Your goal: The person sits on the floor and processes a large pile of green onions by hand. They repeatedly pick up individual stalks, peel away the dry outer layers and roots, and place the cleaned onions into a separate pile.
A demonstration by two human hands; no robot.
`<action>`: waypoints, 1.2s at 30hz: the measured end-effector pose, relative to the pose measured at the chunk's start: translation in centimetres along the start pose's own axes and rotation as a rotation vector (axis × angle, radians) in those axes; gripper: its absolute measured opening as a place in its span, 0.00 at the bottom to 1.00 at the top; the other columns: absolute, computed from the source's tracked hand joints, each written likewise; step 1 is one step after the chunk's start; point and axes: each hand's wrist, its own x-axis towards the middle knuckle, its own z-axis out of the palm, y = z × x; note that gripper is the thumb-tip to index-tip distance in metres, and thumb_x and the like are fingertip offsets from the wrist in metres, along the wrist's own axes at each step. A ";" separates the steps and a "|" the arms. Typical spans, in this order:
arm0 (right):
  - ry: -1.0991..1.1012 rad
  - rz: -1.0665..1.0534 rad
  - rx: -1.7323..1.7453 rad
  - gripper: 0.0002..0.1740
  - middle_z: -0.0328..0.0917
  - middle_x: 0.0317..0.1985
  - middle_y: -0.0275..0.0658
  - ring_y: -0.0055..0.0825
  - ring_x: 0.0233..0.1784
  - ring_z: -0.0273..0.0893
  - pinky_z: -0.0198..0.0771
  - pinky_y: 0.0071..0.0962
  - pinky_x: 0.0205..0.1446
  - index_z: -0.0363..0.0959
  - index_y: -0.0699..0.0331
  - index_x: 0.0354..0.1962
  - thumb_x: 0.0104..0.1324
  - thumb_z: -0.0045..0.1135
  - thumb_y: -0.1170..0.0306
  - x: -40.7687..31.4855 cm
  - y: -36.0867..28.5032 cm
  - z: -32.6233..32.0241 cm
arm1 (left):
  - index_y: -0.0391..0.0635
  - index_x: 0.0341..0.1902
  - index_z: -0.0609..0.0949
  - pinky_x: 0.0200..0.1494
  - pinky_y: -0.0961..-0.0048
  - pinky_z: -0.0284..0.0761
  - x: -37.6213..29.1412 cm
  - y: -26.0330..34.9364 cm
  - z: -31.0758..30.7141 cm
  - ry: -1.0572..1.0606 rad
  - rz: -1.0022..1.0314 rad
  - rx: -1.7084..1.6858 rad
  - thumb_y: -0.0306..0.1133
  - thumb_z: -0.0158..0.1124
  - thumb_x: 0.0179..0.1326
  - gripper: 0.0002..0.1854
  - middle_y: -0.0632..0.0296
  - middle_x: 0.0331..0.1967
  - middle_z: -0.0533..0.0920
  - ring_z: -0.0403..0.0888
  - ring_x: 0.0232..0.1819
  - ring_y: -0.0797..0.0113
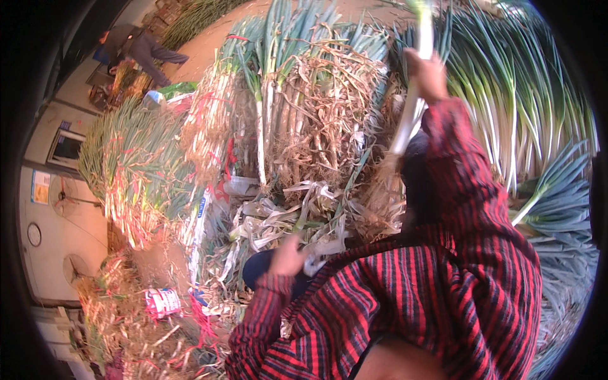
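My right hand [430,76] is raised and closed around the white stalk of a large green onion [404,128], blurred by motion. The stalk slants from the top of the view down to its root end near my dark-clothed knee. Low over my other knee, my left hand [287,256] is blurred, beside pale stripped leaves [270,221]; whether it grips any of them is unclear. In front of me lie unpeeled green onions [327,104] with brown, dry outer leaves and roots. To my right are rows of green onions [498,109] with clean white stalks.
Bundled green onions [142,166] tied with red strips lie to the left. A red and white roll [162,303] rests lower left among scraps. Another person [142,47] bends over at the upper left. Fans [66,194] and a clock [34,234] are by the wall.
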 end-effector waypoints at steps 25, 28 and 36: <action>-0.013 0.066 -0.570 0.24 0.70 0.51 0.46 0.33 0.54 0.68 0.62 0.29 0.57 0.65 0.70 0.53 0.58 0.55 0.73 -5.4 1.5 -16.7 | 0.43 0.38 0.69 0.11 0.86 0.59 7.5 8.6 -0.3 0.336 0.111 -1.310 0.28 0.54 0.61 0.05 0.71 0.15 0.69 0.63 0.11 0.83; -0.551 0.266 -0.207 0.31 0.70 0.53 0.48 0.34 0.55 0.68 0.62 0.28 0.58 0.57 0.70 0.58 0.62 0.55 0.64 -5.4 3.4 -1.3 | 0.42 0.37 0.70 0.16 0.78 0.66 5.0 8.4 4.9 0.518 0.052 -0.818 0.29 0.60 0.57 0.09 0.68 0.18 0.73 0.68 0.14 0.77; -0.426 0.614 0.499 0.20 0.75 0.34 0.37 0.27 0.35 0.73 0.69 0.26 0.42 0.67 0.65 0.46 0.66 0.47 0.58 -8.6 2.2 11.1 | 0.44 0.52 0.67 0.37 0.51 0.71 4.7 6.9 9.3 0.165 -0.118 -0.196 0.48 0.57 0.57 0.26 0.40 0.32 0.78 0.77 0.36 0.40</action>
